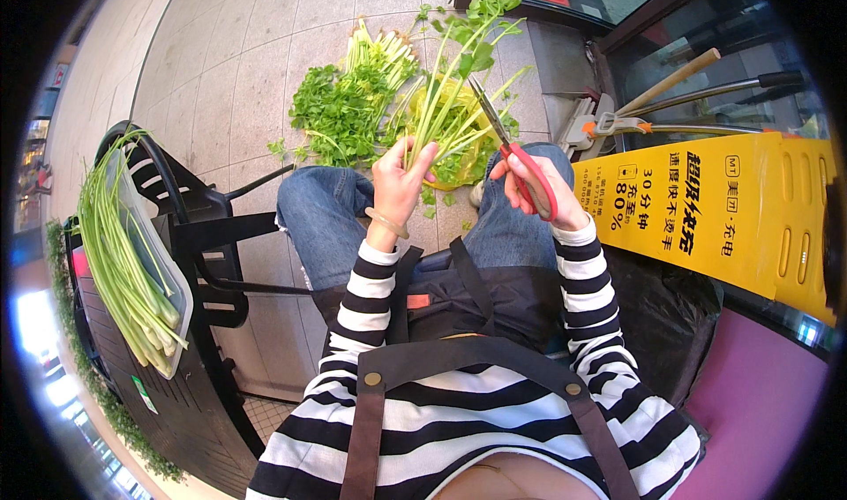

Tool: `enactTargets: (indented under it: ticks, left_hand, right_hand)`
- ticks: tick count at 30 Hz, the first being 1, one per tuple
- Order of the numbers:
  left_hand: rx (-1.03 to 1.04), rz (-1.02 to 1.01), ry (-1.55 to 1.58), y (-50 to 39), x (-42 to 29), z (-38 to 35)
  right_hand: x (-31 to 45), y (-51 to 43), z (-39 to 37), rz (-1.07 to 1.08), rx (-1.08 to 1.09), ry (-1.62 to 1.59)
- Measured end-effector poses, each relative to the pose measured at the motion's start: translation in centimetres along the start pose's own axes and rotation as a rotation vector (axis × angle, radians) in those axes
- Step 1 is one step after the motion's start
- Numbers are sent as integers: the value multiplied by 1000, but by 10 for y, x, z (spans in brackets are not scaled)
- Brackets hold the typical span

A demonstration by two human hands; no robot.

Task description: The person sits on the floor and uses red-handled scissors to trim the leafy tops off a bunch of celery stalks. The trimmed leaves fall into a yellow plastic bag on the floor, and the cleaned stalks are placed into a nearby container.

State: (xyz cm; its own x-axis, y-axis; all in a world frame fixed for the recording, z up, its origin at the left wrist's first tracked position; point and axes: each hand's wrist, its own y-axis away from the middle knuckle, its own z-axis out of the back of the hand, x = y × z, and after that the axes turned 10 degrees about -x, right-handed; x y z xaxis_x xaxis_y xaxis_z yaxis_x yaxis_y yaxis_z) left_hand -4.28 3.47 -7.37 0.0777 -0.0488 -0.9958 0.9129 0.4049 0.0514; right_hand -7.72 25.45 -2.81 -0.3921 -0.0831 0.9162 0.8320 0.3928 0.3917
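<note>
My left hand [400, 182] grips the lower ends of several green celery stalks [433, 110], whose leafy tops point away from me. In my right hand [539, 186] is a pair of red-handled scissors [506, 143]; the blades reach up beside the stalks, just below a leaf. Whether the blades touch a stalk cannot be told. Beneath the stalks, on the tiled floor, lies a yellow plastic bag [456, 169] with green leaves and stems in it. To its left a pile of leafy celery [351, 103] rests on the tiles, pale root ends facing away.
On the black table [119, 301] at left, a clear plastic tray [178, 282] holds trimmed long stalks [119, 255]. A black chair [225, 262] stands beside it. At right are a yellow sign panel [701, 209] bearing writing, a wooden pole [675, 80] and a black plastic bag [655, 321]. Loose leaves [430, 212] dot the floor.
</note>
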Motion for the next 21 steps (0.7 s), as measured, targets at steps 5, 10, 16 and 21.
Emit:
enactTargets:
  ticks: [5, 10, 16, 21]
  left_hand:
    - [31, -8, -2, 1, -1, -1]
    - [17, 11, 22, 1, -3, 0]
    - [29, 35, 38, 1, -4, 1]
    - [39, 13, 28, 1, -4, 1]
  right_hand:
    - [1, 0, 2, 0, -11, -16]
    - [0, 3, 6, 2, -39, -29]
    - [-2, 3, 6, 1, -17, -17]
    - [-2, 1, 6, 19, -4, -7]
